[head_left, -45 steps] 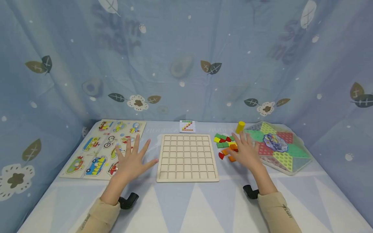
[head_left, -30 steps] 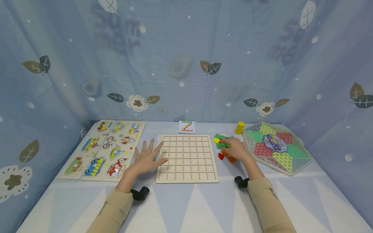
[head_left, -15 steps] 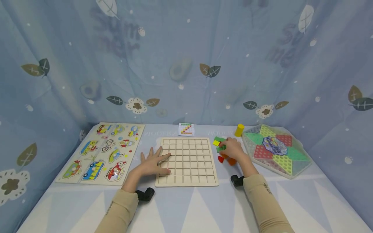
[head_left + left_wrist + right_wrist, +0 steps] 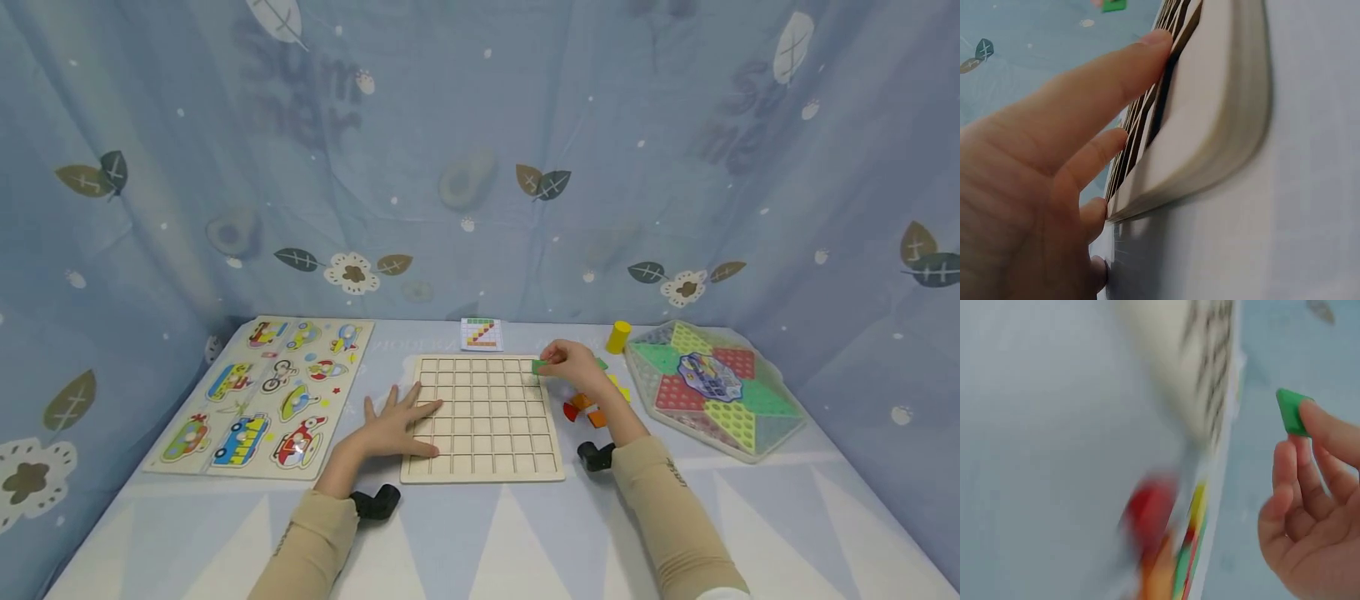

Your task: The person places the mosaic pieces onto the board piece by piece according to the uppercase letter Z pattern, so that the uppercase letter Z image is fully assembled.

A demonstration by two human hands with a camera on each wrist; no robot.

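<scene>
A pale wooden board (image 4: 480, 476) with a square grid lies at the middle of the table. My left hand (image 4: 393, 429) rests on its left side, fingers spread; in the left wrist view the thumb tip (image 4: 1159, 39) meets the grid near a rounded corner. Over the board's far right corner, my right hand (image 4: 573, 367) pinches a small green square tile (image 4: 1293, 411) between thumb and fingertips. Beneath that forearm lies a pile of loose pieces, with a red quarter-round piece (image 4: 571, 412) and orange tiles (image 4: 597, 418) showing; part of the pile is hidden.
Behind the board stands a small pattern card (image 4: 481, 334). A vehicle picture puzzle (image 4: 315, 421) lies at left. At right are a yellow cylinder (image 4: 618, 337) and a hexagonal plastic case (image 4: 772, 433) with a coloured star. A patterned curtain (image 4: 480, 167) hangs behind.
My right hand reached down into the pile, took the green tile and carried it left to the board. My left hand came down and right from over the puzzle onto the board's left side.
</scene>
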